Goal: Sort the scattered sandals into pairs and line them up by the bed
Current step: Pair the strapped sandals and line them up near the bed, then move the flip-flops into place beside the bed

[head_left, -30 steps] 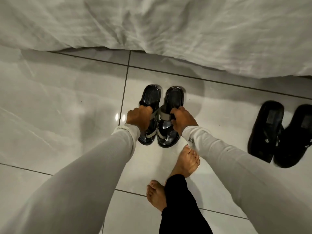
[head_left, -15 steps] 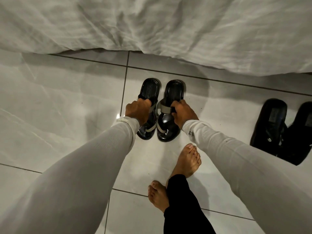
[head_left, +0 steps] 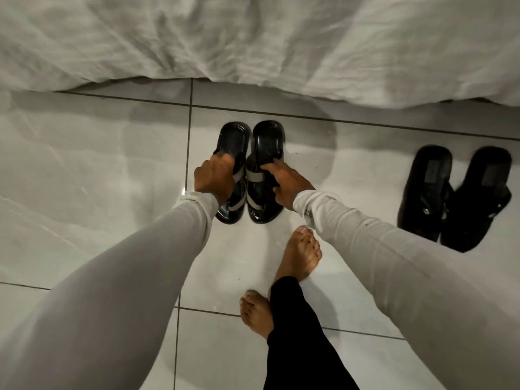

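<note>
Sandals getting paired up by the bed [head_left: 253, 38]
My left hand [head_left: 215, 178] grips one strappy sandal [head_left: 235, 142], right hand [head_left: 284, 181] clamps its twin [head_left: 267, 142]; another black pair [head_left: 453, 195] sits nearby.

Four sandals [head_left: 235, 142], two hands [head_left: 215, 177].

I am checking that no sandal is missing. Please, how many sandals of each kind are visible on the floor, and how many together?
Glossy black sandals with grey straps: 2, one under the left hand, one under the right hand.
Matte black sandals: 2, side by side on the right.
Total: 4 sandals.
</note>
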The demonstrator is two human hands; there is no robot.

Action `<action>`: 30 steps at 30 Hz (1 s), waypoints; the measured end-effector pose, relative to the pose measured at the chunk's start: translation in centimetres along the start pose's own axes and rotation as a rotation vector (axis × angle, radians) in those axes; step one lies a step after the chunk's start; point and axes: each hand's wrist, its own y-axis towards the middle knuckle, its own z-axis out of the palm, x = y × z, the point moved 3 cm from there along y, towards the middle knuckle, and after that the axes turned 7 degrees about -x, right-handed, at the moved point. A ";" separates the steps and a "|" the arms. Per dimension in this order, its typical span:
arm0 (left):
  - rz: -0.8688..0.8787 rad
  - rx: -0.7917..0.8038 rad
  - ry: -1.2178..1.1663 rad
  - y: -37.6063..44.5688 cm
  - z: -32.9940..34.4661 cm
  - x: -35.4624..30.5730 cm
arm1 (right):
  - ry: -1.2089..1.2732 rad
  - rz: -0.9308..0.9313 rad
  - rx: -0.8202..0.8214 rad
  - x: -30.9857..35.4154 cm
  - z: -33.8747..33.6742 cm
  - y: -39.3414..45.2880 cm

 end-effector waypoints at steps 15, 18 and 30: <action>0.145 0.092 0.012 -13.3 -1.4 -12.6 | -0.094 0.381 -0.110 -10.4 -4.3 -17.9; 0.145 0.173 -0.023 -15.0 0.7 -16.7 | -0.126 0.446 -0.132 -14.6 -5.2 -21.7; 0.039 0.381 -0.264 -12.0 16.2 -38.8 | -0.209 0.564 -0.164 -38.6 -14.6 -22.2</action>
